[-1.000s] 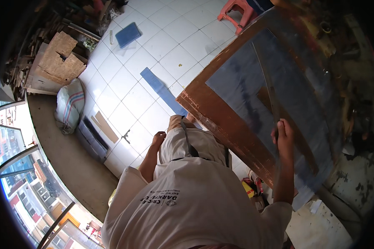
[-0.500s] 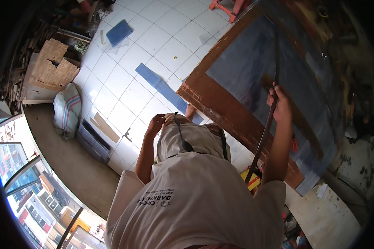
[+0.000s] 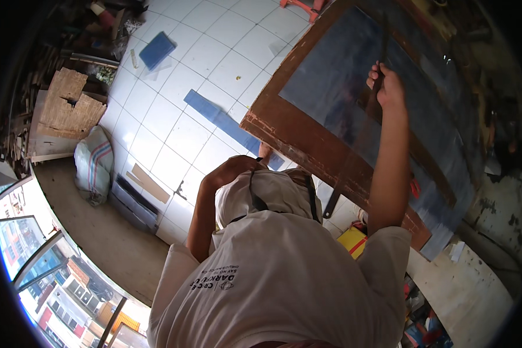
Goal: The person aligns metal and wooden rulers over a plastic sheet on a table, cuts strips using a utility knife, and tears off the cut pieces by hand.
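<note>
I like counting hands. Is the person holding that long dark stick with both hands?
No. Only the right hand grips the long dark bar over the brown board; the left hand is by the head.

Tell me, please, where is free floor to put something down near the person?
Bare white tiles lie between the blue strip, the blue pad and the striped sack. It is crowded by the wood scraps and under the brown board the right hand holds.
</note>
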The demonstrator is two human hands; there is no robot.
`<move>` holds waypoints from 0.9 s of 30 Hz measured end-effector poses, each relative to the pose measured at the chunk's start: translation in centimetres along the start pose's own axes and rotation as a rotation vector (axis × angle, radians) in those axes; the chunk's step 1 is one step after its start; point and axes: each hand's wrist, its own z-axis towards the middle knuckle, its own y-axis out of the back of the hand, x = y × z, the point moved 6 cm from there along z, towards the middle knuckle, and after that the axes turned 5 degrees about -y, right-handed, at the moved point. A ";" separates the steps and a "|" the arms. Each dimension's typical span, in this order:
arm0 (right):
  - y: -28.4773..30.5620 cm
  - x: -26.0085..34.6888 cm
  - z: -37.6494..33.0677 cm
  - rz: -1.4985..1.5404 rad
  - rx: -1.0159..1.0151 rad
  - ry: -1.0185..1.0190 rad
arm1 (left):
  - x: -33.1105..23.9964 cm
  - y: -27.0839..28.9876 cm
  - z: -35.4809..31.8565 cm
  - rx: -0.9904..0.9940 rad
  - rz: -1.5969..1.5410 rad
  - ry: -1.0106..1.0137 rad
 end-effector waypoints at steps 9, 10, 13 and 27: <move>-7.2 -8.4 -4.3 0.222 -0.141 0.113 | -10.7 -1.4 0.6 0.064 -0.135 -0.053; -8.0 -9.7 -5.2 0.243 -0.129 0.117 | -11.5 -1.5 1.0 0.065 -0.135 -0.056; -10.7 -12.8 -9.7 0.284 -0.188 0.174 | -16.7 -2.8 1.9 0.001 -0.117 -0.040; -1.0 -14.4 -11.4 0.052 -0.039 0.120 | -10.6 -2.5 -5.9 0.169 0.240 0.105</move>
